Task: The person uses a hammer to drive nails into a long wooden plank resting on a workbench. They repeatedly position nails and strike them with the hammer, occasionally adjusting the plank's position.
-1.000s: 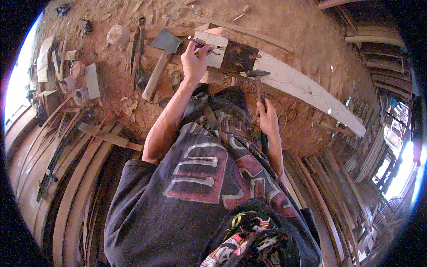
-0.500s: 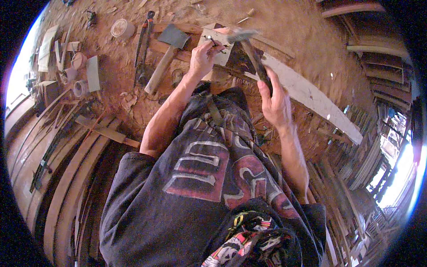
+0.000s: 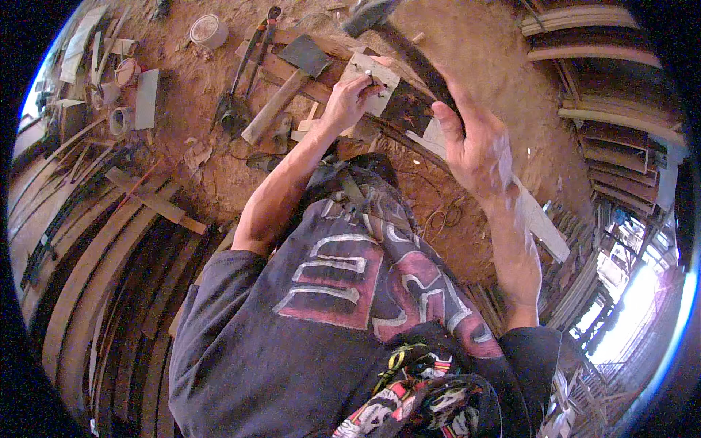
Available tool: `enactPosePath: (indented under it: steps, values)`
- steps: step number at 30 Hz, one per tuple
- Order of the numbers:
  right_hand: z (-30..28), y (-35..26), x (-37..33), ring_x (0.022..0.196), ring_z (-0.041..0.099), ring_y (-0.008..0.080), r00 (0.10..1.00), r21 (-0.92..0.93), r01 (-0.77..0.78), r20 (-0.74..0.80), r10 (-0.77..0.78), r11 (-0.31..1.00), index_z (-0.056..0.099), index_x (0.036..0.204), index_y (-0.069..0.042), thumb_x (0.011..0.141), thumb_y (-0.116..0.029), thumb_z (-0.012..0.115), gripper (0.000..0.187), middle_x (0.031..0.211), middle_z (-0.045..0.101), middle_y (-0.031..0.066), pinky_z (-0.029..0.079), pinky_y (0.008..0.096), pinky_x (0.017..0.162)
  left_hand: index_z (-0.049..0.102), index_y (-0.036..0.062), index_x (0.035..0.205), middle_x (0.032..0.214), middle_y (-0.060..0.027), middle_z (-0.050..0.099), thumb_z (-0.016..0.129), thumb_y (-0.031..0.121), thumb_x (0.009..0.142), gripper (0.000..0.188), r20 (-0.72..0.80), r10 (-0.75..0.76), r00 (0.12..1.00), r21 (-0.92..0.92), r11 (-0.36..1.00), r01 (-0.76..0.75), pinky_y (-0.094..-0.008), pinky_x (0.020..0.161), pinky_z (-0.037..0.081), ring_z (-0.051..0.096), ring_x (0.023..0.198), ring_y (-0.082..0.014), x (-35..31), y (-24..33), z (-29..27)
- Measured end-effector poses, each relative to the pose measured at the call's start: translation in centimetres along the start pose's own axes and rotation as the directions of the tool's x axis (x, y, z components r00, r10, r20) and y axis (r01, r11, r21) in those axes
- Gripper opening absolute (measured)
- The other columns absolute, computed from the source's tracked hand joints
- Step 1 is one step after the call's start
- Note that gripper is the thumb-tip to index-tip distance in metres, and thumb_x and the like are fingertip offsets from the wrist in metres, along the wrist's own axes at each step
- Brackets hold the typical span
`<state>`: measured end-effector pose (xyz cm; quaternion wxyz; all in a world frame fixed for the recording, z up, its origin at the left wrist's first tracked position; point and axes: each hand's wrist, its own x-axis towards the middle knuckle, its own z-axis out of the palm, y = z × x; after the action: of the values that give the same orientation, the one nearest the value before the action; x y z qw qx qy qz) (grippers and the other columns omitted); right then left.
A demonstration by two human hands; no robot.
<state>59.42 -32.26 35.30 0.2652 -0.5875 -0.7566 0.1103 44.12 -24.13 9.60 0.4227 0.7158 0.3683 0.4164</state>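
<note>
My left hand (image 3: 346, 104) is closed in a pinch around a short thin metal pin with a bright top (image 3: 369, 74). It rests over a pale flat plate (image 3: 378, 107) with several dark holes or marks; where the pin's lower end meets the plate is hidden. My right hand (image 3: 471, 139) is wrapped around the handle of a hammer (image 3: 410, 51), whose metal head hangs in the air beyond the plate, apart from the pin. Left of the plate lies a tool with a flat dark square head (image 3: 307, 56) and a wooden handle (image 3: 276, 106).
Long-handled cutters (image 3: 255, 52) lie on the reddish dirt, near a white bucket (image 3: 209, 31). Long boards (image 3: 95, 270) are stacked at the left, and more timber (image 3: 613, 113) is at the right. A pale plank (image 3: 542, 223) runs under my right forearm.
My right hand has raised the hammer up and away from the plate, coming closer to the camera. My left hand keeps its pinch on the pin. The whole view has shifted slightly.
</note>
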Motion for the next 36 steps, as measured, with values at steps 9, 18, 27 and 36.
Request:
enactPosePath:
  steps: [9, 18, 27, 36]
  values:
    - [0.2, 0.8, -0.6, 0.099, 0.066, 0.0445, 0.967, -0.178, -0.089, 0.218, 0.128, 0.980, 0.051, 0.140, -0.015, 0.101, -0.025, 0.055, 0.040, 0.109, 0.069, 0.0242, 0.055, 0.0515, 0.078, 0.071, 0.0021, 0.098, 0.089, -0.0189, 0.068, 0.070, 0.005, 0.085, 0.013, -0.028, 0.047, 0.999, -0.034, 0.998, -0.048, -0.0443, 0.074, 0.053, 0.067, 0.086, -0.0408, -0.3, -0.8, 0.8]
    - [0.4, 5.3, -4.8, 0.104, 0.067, 0.0449, 0.836, -0.275, -0.404, 0.276, 0.474, 0.872, 0.054, 0.138, -0.007, 0.103, -0.035, 0.052, 0.045, 0.116, 0.069, 0.0227, 0.055, 0.0471, 0.083, 0.070, 0.0031, 0.097, 0.082, -0.0179, 0.067, 0.069, 0.010, 0.090, 0.010, -0.027, -0.090, 0.996, 0.042, 0.995, 0.091, -0.0411, 0.065, 0.051, 0.067, 0.072, -0.0338, 0.4, 1.8, -0.4]
    - [5.4, 9.5, -16.6, 0.081, 0.067, 0.0325, 0.611, 0.151, -0.791, 0.197, 0.766, 0.593, 0.055, 0.132, 0.004, 0.101, -0.042, 0.056, 0.055, 0.093, 0.069, 0.0185, 0.052, 0.0441, 0.078, 0.068, -0.0014, 0.104, 0.095, -0.0221, 0.073, 0.066, 0.022, 0.095, 0.025, -0.079, -0.539, 0.839, -0.096, 0.842, 0.532, -0.0417, 0.074, 0.056, 0.072, 0.085, -0.0381, 1.3, 0.4, 0.0]
    - [7.5, 12.9, -20.6, 0.081, 0.067, 0.0297, 0.488, 0.111, -0.872, 0.246, 0.837, 0.476, 0.053, 0.134, 0.000, 0.095, -0.046, 0.064, 0.061, 0.102, 0.067, 0.0207, 0.052, 0.0419, 0.079, 0.065, -0.0035, 0.094, 0.080, -0.0185, 0.071, 0.064, 0.026, 0.096, 0.029, -0.196, -0.507, 0.840, 0.103, 0.841, 0.531, -0.0391, 0.071, 0.054, 0.070, 0.075, -0.0268, 3.3, 4.8, -1.4]
